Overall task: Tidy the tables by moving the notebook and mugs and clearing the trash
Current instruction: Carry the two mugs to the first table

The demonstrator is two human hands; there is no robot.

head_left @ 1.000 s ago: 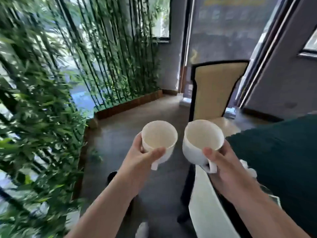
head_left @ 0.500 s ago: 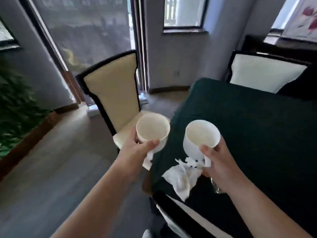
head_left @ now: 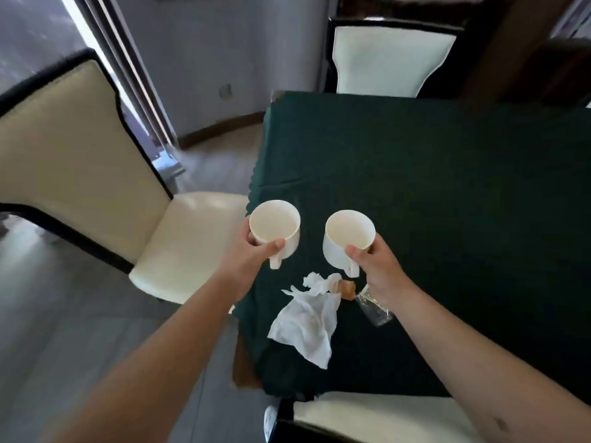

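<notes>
At frame centre, left hand (head_left: 252, 251) and right hand (head_left: 375, 266) each grip an empty white mug (head_left: 275, 230) (head_left: 347, 243); crumpled tissue (head_left: 308, 318) lies below.

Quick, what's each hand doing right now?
Left hand: closed around a white mug.
Right hand: closed around another white mug.

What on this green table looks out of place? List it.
Trash lies at the near left edge of the green table: a crumpled white tissue partly hanging over the edge, a small brown scrap and a clear wrapper. The two white mugs, in the left hand and right hand, look empty and undamaged.
</notes>
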